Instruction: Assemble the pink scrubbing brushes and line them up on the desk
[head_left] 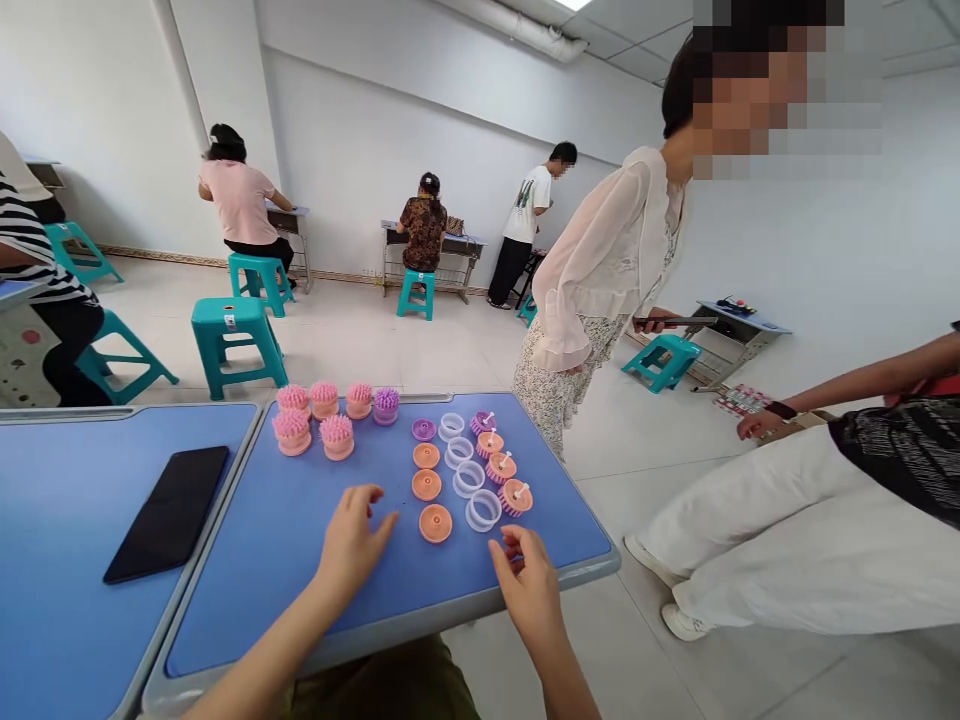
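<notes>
The left hand (pixel 349 545) and the right hand (pixel 529 590) hover well apart above a blue desk (pixel 390 610), both empty, with their fingers loosely curled and closed on nothing. Between them and just ahead lies an orange disc (pixel 436 523), a little nearer the left hand's fingertips than the right's. The disc is round, so it has no long axis, and its flat face points up. Ahead of the right hand sits a clear plastic ring (pixel 483 528), the nearest in a slanted row leading away from the person. Farther off, toward the desk's far left corner, stand pink brush heads (pixel 337 437).
</notes>
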